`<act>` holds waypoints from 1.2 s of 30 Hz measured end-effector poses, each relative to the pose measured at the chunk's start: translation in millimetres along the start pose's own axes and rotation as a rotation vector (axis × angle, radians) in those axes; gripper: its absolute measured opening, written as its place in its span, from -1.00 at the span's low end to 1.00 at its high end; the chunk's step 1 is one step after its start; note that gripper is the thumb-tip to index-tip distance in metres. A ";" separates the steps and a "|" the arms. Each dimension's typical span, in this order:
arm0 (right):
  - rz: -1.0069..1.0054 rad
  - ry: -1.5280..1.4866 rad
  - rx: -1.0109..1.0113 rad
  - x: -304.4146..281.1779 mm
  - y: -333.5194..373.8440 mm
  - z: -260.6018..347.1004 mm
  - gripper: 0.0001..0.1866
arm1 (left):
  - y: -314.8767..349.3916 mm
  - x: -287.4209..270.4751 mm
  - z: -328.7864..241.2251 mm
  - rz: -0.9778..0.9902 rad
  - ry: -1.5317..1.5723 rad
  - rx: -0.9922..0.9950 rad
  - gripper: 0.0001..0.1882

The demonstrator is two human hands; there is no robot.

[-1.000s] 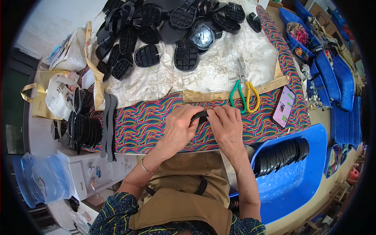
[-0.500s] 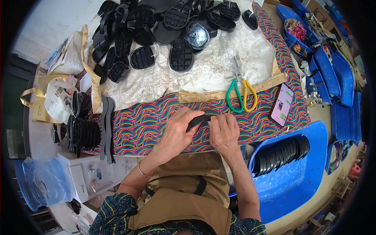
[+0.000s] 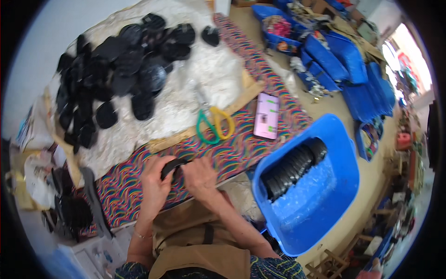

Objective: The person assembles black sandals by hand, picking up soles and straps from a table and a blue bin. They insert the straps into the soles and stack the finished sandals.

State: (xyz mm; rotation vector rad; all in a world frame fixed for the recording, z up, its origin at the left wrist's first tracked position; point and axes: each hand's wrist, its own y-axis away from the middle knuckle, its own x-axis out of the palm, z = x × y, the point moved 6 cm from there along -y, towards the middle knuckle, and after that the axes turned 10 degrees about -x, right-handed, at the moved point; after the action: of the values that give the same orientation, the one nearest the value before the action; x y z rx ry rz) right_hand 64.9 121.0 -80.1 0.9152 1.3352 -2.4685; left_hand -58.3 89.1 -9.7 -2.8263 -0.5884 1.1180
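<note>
Between my two hands, above the front edge of the table, is a curved black shoe piece. My left hand is closed on its left end, thumb and fingers pinching it. My right hand holds its right end, with the fingers bent together over it. Most of the piece is hidden by the fingers, and the picture is slightly blurred. Just beyond the right hand lie scissors with one green and one yellow handle loop.
A pile of black shoe soles covers the white sheet. A phone lies lit on the patterned cloth. Right of the table, a blue tub holds a row of black pieces. Long dark strips hang at the left.
My view has swung to the right, so the table and hands appear further left and more of the tub shows. Both hands still grip the black shoe piece.
</note>
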 end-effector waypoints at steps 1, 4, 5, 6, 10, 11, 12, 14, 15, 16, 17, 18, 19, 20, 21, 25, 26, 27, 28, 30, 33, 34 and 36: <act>-0.051 -0.013 -0.066 -2.6 -2.8 2.5 -0.86 | 0.3 3.1 -1.2 0.010 0.006 0.016 -0.73; -0.149 -0.043 -0.019 -0.9 -0.3 -0.6 -0.87 | 3.1 0.5 -4.4 0.076 0.036 -0.020 -0.70; -0.191 -0.098 -0.036 -6.0 -4.1 0.6 -0.84 | 2.5 0.1 -2.3 0.070 0.033 0.001 -0.69; -0.215 -0.095 -0.045 -10.2 -6.1 2.0 -0.82 | 1.5 2.3 4.1 0.095 0.106 -0.012 -0.70; -0.187 -0.047 0.013 -9.7 2.1 -3.5 -0.79 | 1.4 11.3 18.4 0.116 0.141 -0.037 -0.74; -0.177 -0.071 0.041 -7.9 0.9 -2.5 -0.79 | 2.9 11.5 22.8 0.093 0.091 -0.017 -0.74; -0.159 -0.053 0.029 -4.7 4.2 -3.5 -0.78 | 4.7 12.6 27.0 0.069 0.041 0.000 -0.74; -0.143 -0.033 0.015 -0.2 4.5 -2.6 -0.78 | 4.0 8.6 24.0 0.103 -0.010 -0.045 -0.73; -0.132 -0.023 0.010 -0.2 4.4 -3.1 -0.78 | 3.3 8.4 24.3 0.107 0.019 -0.045 -0.73; -0.104 -0.028 0.027 2.4 4.0 -3.4 -0.77 | 3.2 7.0 27.4 0.113 0.042 -0.046 -0.72; -0.094 -0.021 0.034 3.5 5.3 -4.3 -0.78 | 2.6 6.7 29.3 0.120 0.065 -0.048 -0.72; -0.084 -0.012 0.044 4.1 8.0 -5.8 -0.78 | 1.0 10.9 30.8 0.175 0.065 -0.070 -0.70; -0.082 -0.015 0.040 7.3 6.4 -5.2 -0.78 | -0.4 8.9 28.6 0.155 0.071 -0.031 -0.69; -0.078 -0.007 0.031 8.3 6.4 -4.7 -0.78 | 0.0 9.4 25.2 0.137 0.079 0.008 -0.68; -0.073 0.004 0.024 7.9 7.9 -4.8 -0.77 | 0.6 8.9 21.5 0.121 0.087 0.048 -0.67; -0.062 0.017 0.037 6.5 3.7 0.7 -0.77 | -1.6 5.4 22.8 0.174 0.019 0.035 -0.66; -0.061 0.019 0.043 7.1 5.9 0.1 -0.78 | -1.4 6.8 23.1 0.185 0.011 0.024 -0.66; -0.064 0.029 0.030 7.0 6.3 -1.1 -0.78 | -0.7 8.7 24.1 0.196 0.004 0.013 -0.66; -0.072 0.028 0.016 9.4 5.9 -1.0 -0.78 | -1.6 7.9 26.2 0.191 0.009 0.064 -0.66; -0.081 0.038 -0.003 11.9 5.1 -1.0 -0.78 | -2.4 9.1 29.4 0.192 0.012 0.104 -0.67; -0.072 0.050 -0.010 12.0 4.7 -0.8 -0.80 | -3.2 10.1 30.1 0.203 0.023 0.143 -0.67; -0.072 0.044 -0.003 12.5 5.4 -1.7 -0.80 | -3.0 9.0 29.6 0.206 0.026 0.152 -0.67; -0.077 0.038 0.000 11.4 6.5 -1.8 -0.80 | -2.8 8.8 24.7 0.226 0.038 0.164 -0.67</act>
State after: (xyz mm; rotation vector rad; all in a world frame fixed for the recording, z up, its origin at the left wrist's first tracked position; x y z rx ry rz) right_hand 59.5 120.0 -92.2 0.9315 1.4088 -2.5199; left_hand -69.8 92.5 -33.2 -2.8149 -0.1683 1.0838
